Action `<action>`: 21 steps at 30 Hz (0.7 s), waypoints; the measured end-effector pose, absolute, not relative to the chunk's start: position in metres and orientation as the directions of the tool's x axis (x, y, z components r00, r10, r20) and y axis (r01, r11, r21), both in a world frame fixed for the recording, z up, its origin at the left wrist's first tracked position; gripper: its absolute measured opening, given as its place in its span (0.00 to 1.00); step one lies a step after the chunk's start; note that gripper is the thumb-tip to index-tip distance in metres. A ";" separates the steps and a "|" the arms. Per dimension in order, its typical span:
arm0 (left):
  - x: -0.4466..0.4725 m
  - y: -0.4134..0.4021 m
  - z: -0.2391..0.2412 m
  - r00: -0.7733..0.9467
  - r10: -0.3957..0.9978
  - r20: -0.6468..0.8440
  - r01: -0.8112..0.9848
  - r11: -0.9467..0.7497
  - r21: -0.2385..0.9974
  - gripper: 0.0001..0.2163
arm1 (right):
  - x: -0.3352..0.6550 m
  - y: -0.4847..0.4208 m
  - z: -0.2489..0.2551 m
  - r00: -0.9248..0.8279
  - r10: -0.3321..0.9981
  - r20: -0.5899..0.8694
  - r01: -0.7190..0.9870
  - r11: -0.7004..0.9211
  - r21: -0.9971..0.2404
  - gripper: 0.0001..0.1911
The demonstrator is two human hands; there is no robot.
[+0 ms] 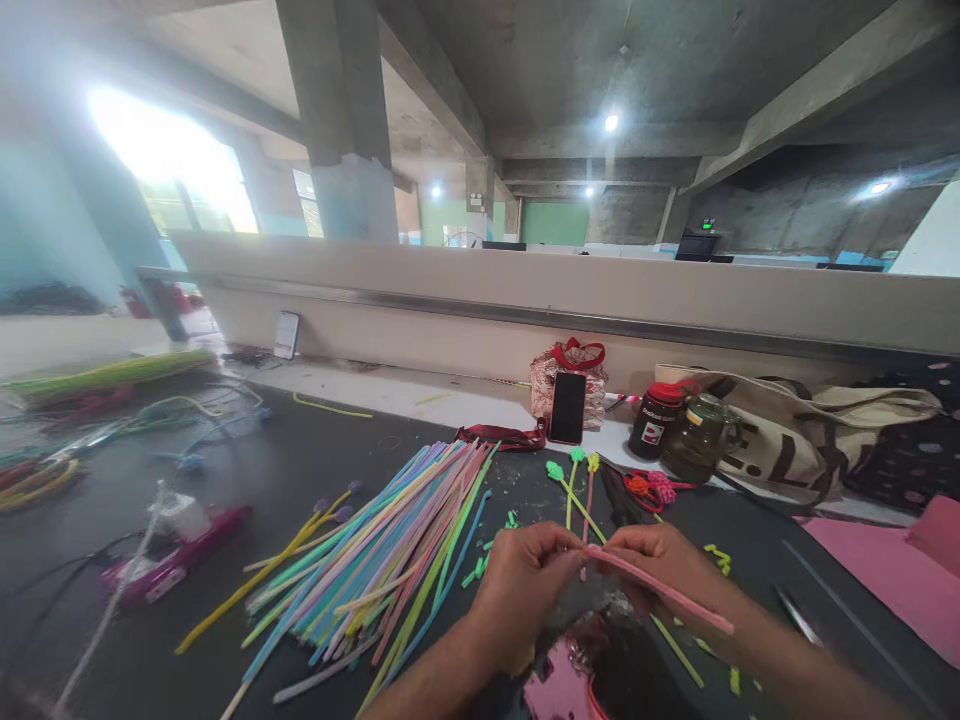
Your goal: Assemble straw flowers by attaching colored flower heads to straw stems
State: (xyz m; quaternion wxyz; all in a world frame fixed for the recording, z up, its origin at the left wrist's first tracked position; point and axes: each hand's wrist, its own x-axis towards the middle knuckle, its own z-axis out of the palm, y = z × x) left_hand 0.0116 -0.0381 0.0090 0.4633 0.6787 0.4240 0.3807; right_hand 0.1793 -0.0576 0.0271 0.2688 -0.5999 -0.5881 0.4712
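Observation:
A pink pipe cleaner (667, 583) stretches between my hands above the dark table. With thumb and forefinger, my left hand (521, 580) pinches its left end. My right hand (671, 565) grips it close by, and the free length runs back over that hand toward the wrist. To the left lies a large bundle of pastel pipe cleaners (375, 545). Just beyond my hands are stems with knotted heads, including a green one (554, 470) and a yellow one (593, 462). Short green pieces (476, 572) lie beside my left hand.
At the back stand a phone (568, 408), a red-lidded bottle (655, 420), a green jar (701, 440) and a canvas bag (787, 430). Scissors (798, 614) and pink sheets (892, 580) lie right. A purple power strip (180, 555) with cables sits left.

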 end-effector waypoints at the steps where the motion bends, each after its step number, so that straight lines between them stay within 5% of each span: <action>1: 0.013 -0.037 0.009 0.332 0.933 0.137 0.214 -0.216 0.953 0.10 | 0.176 -0.060 0.022 -0.102 0.966 -0.237 0.423 -0.174 -0.889 0.18; 6: 0.017 -0.031 0.011 0.283 0.952 0.119 0.160 -0.170 0.973 0.10 | 0.160 -0.065 0.008 -0.081 0.972 -0.219 0.281 -0.188 -0.941 0.17; 9: 0.019 -0.029 0.012 0.240 0.966 0.090 0.153 -0.129 0.980 0.09 | 0.157 -0.066 0.010 -0.085 0.987 -0.136 0.443 -0.085 -0.893 0.18; 11: 0.020 -0.029 0.012 0.224 0.972 0.074 0.218 -0.124 0.968 0.09 | 0.157 -0.069 0.015 -0.146 0.989 0.030 0.677 0.122 -0.726 0.17; 13: 0.020 -0.029 0.013 0.230 0.970 0.074 0.324 -0.148 0.934 0.09 | 0.157 -0.071 0.023 -0.254 0.958 0.135 0.865 0.288 -0.412 0.13; 17: 0.018 -0.034 0.016 0.327 0.939 0.106 0.538 -0.277 0.796 0.09 | 0.159 -0.068 0.043 -0.396 0.917 0.053 0.916 0.390 0.099 0.11; 19: 0.016 -0.037 0.020 0.428 0.900 0.085 0.563 -0.339 0.754 0.09 | 0.164 -0.061 0.054 -0.421 0.907 0.006 0.900 0.417 0.126 0.09; 21: 0.012 -0.042 0.025 0.521 0.850 0.075 0.506 -0.379 0.775 0.10 | 0.172 -0.052 0.062 -0.440 0.896 -0.056 0.898 0.437 -0.053 0.10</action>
